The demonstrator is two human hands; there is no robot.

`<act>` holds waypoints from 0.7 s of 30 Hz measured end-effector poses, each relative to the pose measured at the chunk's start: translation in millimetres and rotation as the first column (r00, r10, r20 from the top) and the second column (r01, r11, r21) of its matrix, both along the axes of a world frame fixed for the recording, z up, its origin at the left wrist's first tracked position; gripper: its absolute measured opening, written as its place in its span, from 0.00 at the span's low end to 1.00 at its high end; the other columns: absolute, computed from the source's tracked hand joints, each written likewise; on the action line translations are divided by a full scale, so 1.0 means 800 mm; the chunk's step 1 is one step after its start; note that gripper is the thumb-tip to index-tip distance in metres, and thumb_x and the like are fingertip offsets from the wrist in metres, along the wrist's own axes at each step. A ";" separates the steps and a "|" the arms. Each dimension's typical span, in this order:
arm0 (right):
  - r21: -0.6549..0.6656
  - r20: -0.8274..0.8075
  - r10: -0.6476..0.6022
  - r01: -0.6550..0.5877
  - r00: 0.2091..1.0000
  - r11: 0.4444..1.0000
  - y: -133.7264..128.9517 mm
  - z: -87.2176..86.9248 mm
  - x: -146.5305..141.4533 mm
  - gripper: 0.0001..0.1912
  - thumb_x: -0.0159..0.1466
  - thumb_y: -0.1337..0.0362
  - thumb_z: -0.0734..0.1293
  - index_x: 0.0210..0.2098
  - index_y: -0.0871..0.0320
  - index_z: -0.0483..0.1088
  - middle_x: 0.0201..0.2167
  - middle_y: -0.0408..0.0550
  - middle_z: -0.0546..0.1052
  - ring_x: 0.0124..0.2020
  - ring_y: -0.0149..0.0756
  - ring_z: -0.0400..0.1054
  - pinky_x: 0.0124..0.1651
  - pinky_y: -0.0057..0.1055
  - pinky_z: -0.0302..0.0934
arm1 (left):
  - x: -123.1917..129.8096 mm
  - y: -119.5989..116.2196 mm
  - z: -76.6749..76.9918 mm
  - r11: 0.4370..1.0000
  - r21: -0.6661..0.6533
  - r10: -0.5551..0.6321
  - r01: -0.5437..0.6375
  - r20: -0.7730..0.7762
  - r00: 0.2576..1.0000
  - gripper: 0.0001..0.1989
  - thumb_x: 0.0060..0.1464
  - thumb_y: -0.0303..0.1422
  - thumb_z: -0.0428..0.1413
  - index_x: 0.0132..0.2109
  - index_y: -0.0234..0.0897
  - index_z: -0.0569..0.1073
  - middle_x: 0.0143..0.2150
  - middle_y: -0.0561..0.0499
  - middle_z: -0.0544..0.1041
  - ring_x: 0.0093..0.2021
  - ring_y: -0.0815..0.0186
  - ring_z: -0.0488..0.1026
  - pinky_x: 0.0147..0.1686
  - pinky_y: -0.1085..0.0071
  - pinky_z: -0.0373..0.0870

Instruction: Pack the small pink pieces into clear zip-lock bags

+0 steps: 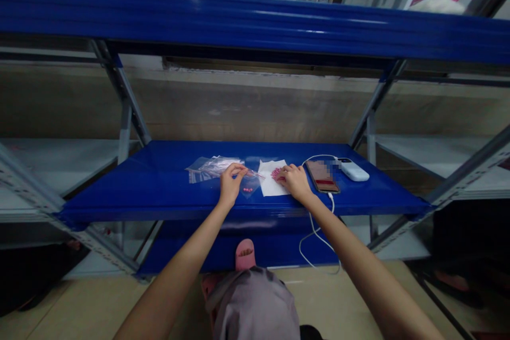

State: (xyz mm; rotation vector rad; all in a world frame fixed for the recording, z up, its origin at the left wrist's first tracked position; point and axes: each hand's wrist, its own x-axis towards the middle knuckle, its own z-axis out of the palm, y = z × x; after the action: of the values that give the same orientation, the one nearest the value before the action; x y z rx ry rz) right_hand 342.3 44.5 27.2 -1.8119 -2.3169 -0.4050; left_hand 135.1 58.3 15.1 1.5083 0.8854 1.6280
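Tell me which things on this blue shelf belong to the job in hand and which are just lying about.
Job in hand:
small clear bag, pinched in the left hand
loose pink pieces, at the right hand
white sheet under them
stacked clear bags, probably spares

Just lying about:
phone
white power bank
white cable

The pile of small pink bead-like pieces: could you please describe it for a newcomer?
On the middle blue shelf, find the white paper sheet. The pink pile lies there, at the right hand, larger than the few pieces in the clear plastic bag.
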 end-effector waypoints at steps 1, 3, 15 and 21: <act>-0.005 -0.005 -0.003 0.003 1.000 1.000 0.001 -0.001 -0.001 0.09 0.60 0.63 0.63 0.36 0.56 0.74 0.41 0.50 0.74 0.43 0.42 0.62 0.40 0.34 0.48 | 0.000 0.000 0.000 1.000 -0.005 0.001 -0.001 -0.001 1.000 0.05 0.47 0.33 0.56 0.30 0.36 0.67 0.24 0.52 0.76 0.28 0.65 0.76 0.33 0.72 0.69; -0.012 -0.028 -0.009 0.008 1.000 1.000 0.003 -0.001 -0.002 0.09 0.60 0.64 0.63 0.36 0.57 0.74 0.41 0.51 0.75 0.44 0.42 0.62 0.41 0.35 0.49 | 0.000 -0.002 0.000 1.000 -0.010 0.011 -0.011 -0.005 1.000 0.05 0.47 0.33 0.56 0.30 0.36 0.67 0.24 0.53 0.75 0.27 0.64 0.76 0.31 0.72 0.68; 0.109 -0.767 0.213 -0.204 0.606 0.973 -0.015 0.045 -0.045 0.06 0.56 0.62 0.67 0.29 0.55 0.75 0.32 0.45 0.77 0.35 0.33 0.69 0.36 0.27 0.58 | 0.002 0.001 -0.003 1.000 -0.022 0.002 -0.002 -0.006 1.000 0.05 0.46 0.32 0.57 0.29 0.35 0.69 0.26 0.52 0.74 0.29 0.65 0.75 0.33 0.73 0.67; 0.021 -0.731 0.110 -0.139 0.674 0.990 -0.013 0.049 -0.065 0.03 0.54 0.64 0.68 0.27 0.54 0.75 0.31 0.43 0.78 0.32 0.32 0.69 0.36 0.27 0.58 | 0.005 -0.002 0.000 0.999 -0.035 -0.008 0.008 -0.010 1.000 0.06 0.45 0.33 0.57 0.29 0.35 0.69 0.24 0.52 0.75 0.29 0.64 0.75 0.34 0.72 0.68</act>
State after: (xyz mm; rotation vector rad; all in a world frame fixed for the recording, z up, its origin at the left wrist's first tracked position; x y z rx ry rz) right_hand 290.3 33.9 66.3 -1.4227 -1.8347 0.3508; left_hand 139.5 56.5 15.1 1.4952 0.9076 1.5924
